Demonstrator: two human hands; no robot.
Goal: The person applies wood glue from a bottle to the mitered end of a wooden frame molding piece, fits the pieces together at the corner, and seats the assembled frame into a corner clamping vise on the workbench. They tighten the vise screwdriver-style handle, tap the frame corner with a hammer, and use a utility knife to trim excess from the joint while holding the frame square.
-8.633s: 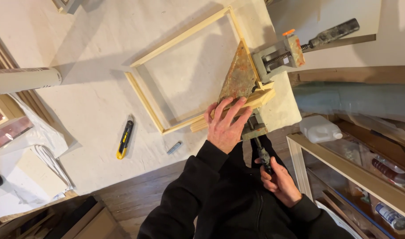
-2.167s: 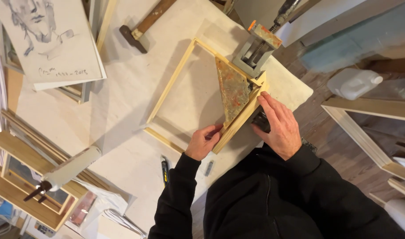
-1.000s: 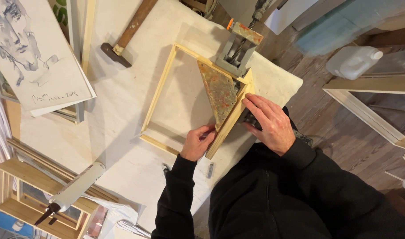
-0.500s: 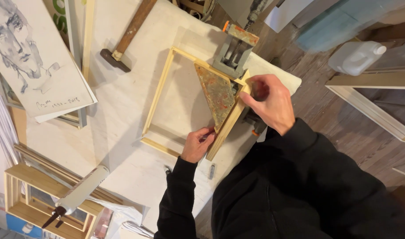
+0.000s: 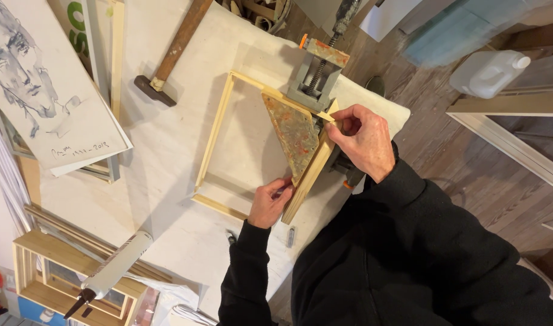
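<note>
Right now the wooden frame (image 5: 219,130) is lying flat on the white-covered desk (image 5: 168,235), a square of pale, unfinished strips of light wood, thin and straight. 1 corner of it is sitting in a grey metal corner clamp (image 5: 310,90) with a paint-stained triangular plate. The frame's near strip is running diagonally from the clamp toward the person's left hand.

The right hand (image 5: 364,139) is pinching the frame's corner just beside the clamp, thumb and forefinger closing on the wood. The left hand (image 5: 270,202) is curling its fingers around the lower end of the same strip, gripping it.

Well apart from the frame, a hammer (image 5: 168,57) is resting on the desk, and a portrait drawing (image 5: 41,84) is lying at the left edge.
</note>
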